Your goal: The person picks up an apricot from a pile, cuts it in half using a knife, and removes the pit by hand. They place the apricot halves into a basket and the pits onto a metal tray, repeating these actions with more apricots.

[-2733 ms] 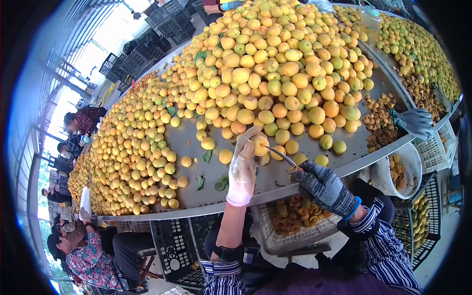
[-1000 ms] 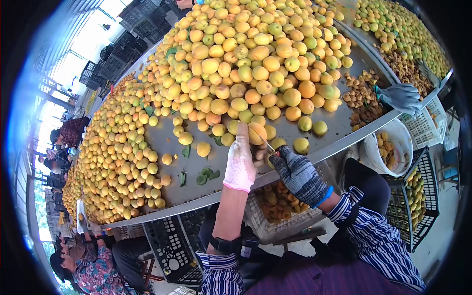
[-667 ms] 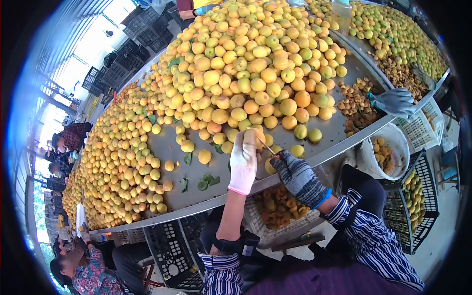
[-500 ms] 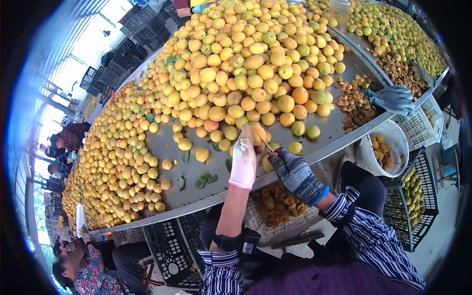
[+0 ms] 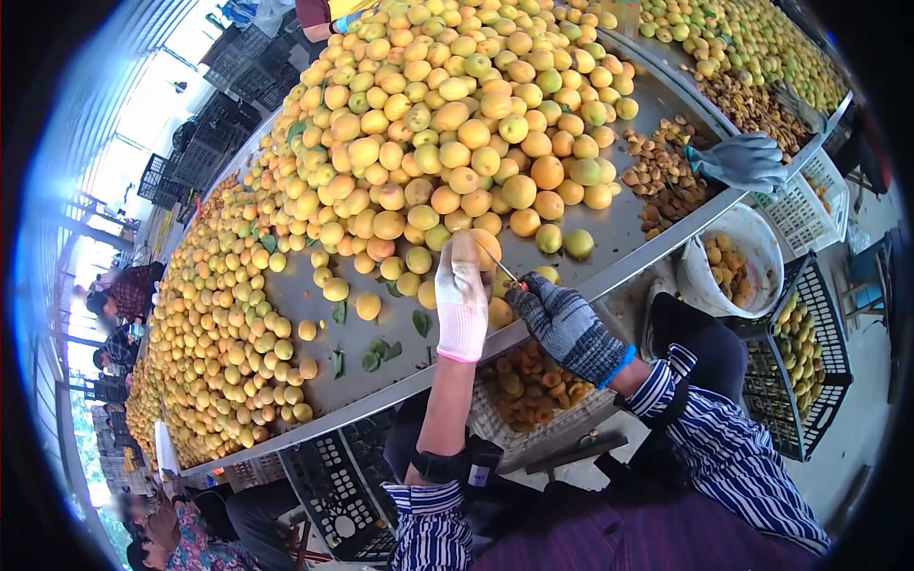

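My left hand [image 5: 462,290], in a white glove with a pink cuff, is closed around a yellow-orange apricot [image 5: 487,246]. My right hand [image 5: 566,328] wears a grey knit glove with a blue cuff and grips a thin knife [image 5: 508,272]. A bit of red shows where its handle meets the slim blade, whose tip reaches the held apricot; the rest of the handle is hidden in the glove. Just beyond both hands rises a large pile of apricots [image 5: 447,119] on the metal table [image 5: 381,373]. Below the hands, a white crate [image 5: 509,440] contains split apricots.
Apricot pits [image 5: 664,171] and a spare grey glove [image 5: 743,162] lie at the table's right edge. A white bucket [image 5: 700,276] and a black crate [image 5: 826,404] with fruit stand to the right. Green leaves [image 5: 381,352] lie on the table. Other people [image 5: 181,533] sit at lower left.
The view has shifted slightly, so the pile and table sit further left. Both hands stay together, with the apricot and the knife still held.
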Action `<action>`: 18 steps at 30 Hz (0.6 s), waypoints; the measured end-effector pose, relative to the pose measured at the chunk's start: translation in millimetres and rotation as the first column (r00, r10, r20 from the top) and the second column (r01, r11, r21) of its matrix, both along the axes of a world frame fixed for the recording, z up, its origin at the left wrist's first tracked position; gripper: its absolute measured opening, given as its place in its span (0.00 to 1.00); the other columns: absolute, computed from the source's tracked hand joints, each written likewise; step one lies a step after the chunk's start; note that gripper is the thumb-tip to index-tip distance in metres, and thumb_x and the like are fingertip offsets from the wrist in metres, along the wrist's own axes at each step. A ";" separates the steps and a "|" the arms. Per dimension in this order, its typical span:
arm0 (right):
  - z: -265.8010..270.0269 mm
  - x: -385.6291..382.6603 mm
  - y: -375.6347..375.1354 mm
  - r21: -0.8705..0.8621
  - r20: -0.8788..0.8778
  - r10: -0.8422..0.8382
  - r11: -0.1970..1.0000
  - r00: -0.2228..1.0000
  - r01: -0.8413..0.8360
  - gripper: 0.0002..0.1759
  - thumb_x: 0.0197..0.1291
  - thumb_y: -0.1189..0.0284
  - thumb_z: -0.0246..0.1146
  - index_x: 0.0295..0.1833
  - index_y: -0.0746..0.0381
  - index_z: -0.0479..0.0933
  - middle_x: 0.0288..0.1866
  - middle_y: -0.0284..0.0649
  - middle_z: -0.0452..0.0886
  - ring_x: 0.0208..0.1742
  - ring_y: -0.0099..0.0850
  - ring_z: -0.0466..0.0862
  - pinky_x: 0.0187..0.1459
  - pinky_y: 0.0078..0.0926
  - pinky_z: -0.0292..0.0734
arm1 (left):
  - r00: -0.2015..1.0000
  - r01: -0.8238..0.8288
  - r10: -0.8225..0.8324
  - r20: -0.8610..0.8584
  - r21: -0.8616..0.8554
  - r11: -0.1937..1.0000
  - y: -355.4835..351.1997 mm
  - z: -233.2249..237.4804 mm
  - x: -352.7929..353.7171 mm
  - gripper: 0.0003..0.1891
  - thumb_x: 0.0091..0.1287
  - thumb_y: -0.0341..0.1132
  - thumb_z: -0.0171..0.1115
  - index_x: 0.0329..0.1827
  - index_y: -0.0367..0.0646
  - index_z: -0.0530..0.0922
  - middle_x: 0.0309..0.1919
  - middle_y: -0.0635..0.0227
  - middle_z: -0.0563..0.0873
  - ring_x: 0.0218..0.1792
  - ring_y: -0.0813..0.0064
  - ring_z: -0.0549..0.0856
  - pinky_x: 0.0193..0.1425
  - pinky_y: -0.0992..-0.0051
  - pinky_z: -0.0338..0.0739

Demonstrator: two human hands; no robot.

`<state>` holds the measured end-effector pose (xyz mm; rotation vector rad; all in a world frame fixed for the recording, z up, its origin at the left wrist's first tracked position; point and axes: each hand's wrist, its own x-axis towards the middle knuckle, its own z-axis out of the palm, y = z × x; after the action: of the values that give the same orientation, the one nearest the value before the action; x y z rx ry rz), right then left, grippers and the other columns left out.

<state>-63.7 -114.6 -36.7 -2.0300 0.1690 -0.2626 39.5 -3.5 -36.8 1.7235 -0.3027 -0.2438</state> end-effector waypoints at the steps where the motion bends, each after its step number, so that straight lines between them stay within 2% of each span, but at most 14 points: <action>1: -4.2 0.2 -1.0 -0.045 0.074 -0.003 0.999 0.997 0.007 0.12 0.67 0.67 0.55 0.47 0.66 0.73 0.26 0.55 0.77 0.30 0.51 0.80 0.30 0.40 0.73 | 0.971 -0.072 0.052 -0.233 -0.079 0.994 -5.8 2.8 -4.3 0.24 0.71 0.56 0.47 0.43 0.41 0.73 0.25 0.70 0.75 0.23 0.79 0.74 0.25 0.80 0.69; 2: -7.7 0.3 -1.3 -0.044 0.071 -0.011 0.999 0.997 0.014 0.12 0.67 0.67 0.55 0.47 0.66 0.73 0.26 0.55 0.77 0.30 0.51 0.80 0.30 0.40 0.73 | 0.885 -0.158 0.079 -0.458 -0.136 0.978 -10.8 7.3 -7.9 0.26 0.70 0.60 0.47 0.41 0.43 0.73 0.26 0.71 0.75 0.22 0.80 0.73 0.25 0.81 0.68; 3: -11.0 0.7 -0.4 -0.078 0.042 -0.047 0.996 0.998 0.050 0.12 0.67 0.67 0.55 0.47 0.66 0.73 0.27 0.55 0.77 0.30 0.52 0.80 0.30 0.41 0.73 | 0.885 -0.151 0.072 -0.460 -0.136 0.979 -14.6 14.3 -10.2 0.26 0.70 0.60 0.47 0.41 0.43 0.73 0.26 0.71 0.75 0.22 0.80 0.73 0.25 0.81 0.68; 5: -12.9 -0.3 -0.2 -0.108 0.006 -0.085 0.991 0.996 0.085 0.12 0.67 0.68 0.55 0.46 0.66 0.72 0.27 0.56 0.77 0.31 0.53 0.79 0.31 0.41 0.73 | 0.777 -0.212 0.082 -0.624 -0.138 0.967 -19.6 25.6 -13.0 0.28 0.66 0.65 0.47 0.39 0.45 0.73 0.25 0.73 0.74 0.22 0.82 0.72 0.25 0.83 0.68; 6: -12.9 0.7 -1.2 -0.075 -0.002 -0.067 0.995 0.998 0.067 0.12 0.66 0.68 0.55 0.46 0.67 0.72 0.28 0.56 0.77 0.32 0.53 0.79 0.31 0.42 0.73 | 0.825 -0.163 0.052 -0.563 -0.149 0.975 -17.6 17.5 -8.2 0.28 0.66 0.65 0.47 0.39 0.45 0.73 0.25 0.74 0.75 0.22 0.82 0.73 0.26 0.82 0.69; 7: -13.3 0.7 -1.3 -0.042 -0.006 -0.051 0.998 0.999 0.051 0.12 0.66 0.68 0.55 0.46 0.67 0.72 0.28 0.56 0.77 0.32 0.53 0.79 0.32 0.43 0.72 | 0.823 -0.158 0.050 -0.566 -0.142 0.977 -16.0 10.6 -7.9 0.28 0.66 0.65 0.47 0.39 0.45 0.73 0.25 0.74 0.75 0.22 0.82 0.73 0.26 0.82 0.69; 9: -16.9 -1.0 -0.9 -0.025 -0.014 -0.055 0.998 0.998 0.055 0.12 0.66 0.68 0.55 0.46 0.67 0.72 0.28 0.57 0.77 0.33 0.54 0.79 0.32 0.43 0.72 | 0.871 -0.082 -0.024 -0.490 -0.192 0.978 -16.0 4.4 -4.2 0.29 0.67 0.65 0.43 0.35 0.47 0.77 0.19 0.76 0.72 0.16 0.83 0.70 0.17 0.83 0.59; 11: -15.6 2.7 -2.7 0.001 -0.008 -0.052 0.999 0.999 0.052 0.13 0.66 0.67 0.55 0.46 0.67 0.72 0.29 0.57 0.77 0.34 0.55 0.79 0.33 0.44 0.72 | 0.895 -0.163 0.089 -0.438 -0.135 0.977 -16.8 -15.1 0.7 0.29 0.67 0.65 0.42 0.36 0.48 0.77 0.20 0.77 0.73 0.18 0.83 0.70 0.17 0.83 0.59; 12: -12.8 4.2 -3.6 -0.005 0.013 -0.054 0.999 0.998 0.054 0.13 0.66 0.67 0.55 0.46 0.67 0.72 0.29 0.57 0.77 0.34 0.55 0.79 0.33 0.44 0.72 | 0.862 -0.189 0.123 -0.492 -0.088 0.978 -22.5 8.3 -7.1 0.29 0.66 0.66 0.42 0.35 0.48 0.77 0.21 0.78 0.74 0.19 0.84 0.70 0.18 0.83 0.59; 15: -19.0 -3.1 -0.1 0.025 -0.076 -0.048 0.998 0.996 0.050 0.12 0.66 0.67 0.55 0.46 0.67 0.72 0.30 0.59 0.77 0.35 0.56 0.78 0.33 0.44 0.72 | 0.853 -0.184 0.085 -0.515 -0.144 0.972 -22.9 4.4 -8.7 0.29 0.66 0.66 0.42 0.36 0.48 0.77 0.22 0.79 0.74 0.18 0.86 0.68 0.18 0.83 0.59; 16: -25.0 -5.7 2.6 0.000 -0.002 -0.058 0.998 0.998 0.058 0.12 0.67 0.67 0.54 0.46 0.67 0.72 0.28 0.56 0.77 0.32 0.53 0.79 0.32 0.41 0.73 | 0.920 -0.203 0.130 -0.369 -0.164 0.965 -21.6 -15.3 -7.0 0.28 0.67 0.64 0.44 0.38 0.47 0.76 0.22 0.79 0.74 0.18 0.87 0.67 0.18 0.83 0.59; 17: -26.6 -5.1 1.5 -0.035 0.084 -0.063 0.997 0.994 0.066 0.12 0.68 0.67 0.54 0.46 0.66 0.72 0.26 0.54 0.77 0.29 0.49 0.80 0.31 0.39 0.73 | 0.921 -0.201 0.128 -0.368 -0.166 0.965 -17.4 -30.2 -1.1 0.28 0.67 0.64 0.44 0.38 0.47 0.76 0.22 0.79 0.74 0.18 0.87 0.67 0.18 0.83 0.59; 18: -24.0 -4.1 -1.5 -0.039 0.091 -0.060 0.997 0.994 0.064 0.12 0.68 0.67 0.54 0.46 0.66 0.72 0.26 0.54 0.77 0.29 0.49 0.80 0.31 0.39 0.73 | 0.983 -0.125 0.120 -0.140 -0.028 0.992 -13.1 -31.0 2.2 0.26 0.70 0.58 0.44 0.44 0.43 0.75 0.23 0.69 0.76 0.23 0.80 0.72 0.26 0.77 0.66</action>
<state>-67.9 -116.1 -60.7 -2.0523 0.1715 -0.3993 41.6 -16.6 -67.7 1.6732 -0.0986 -0.2642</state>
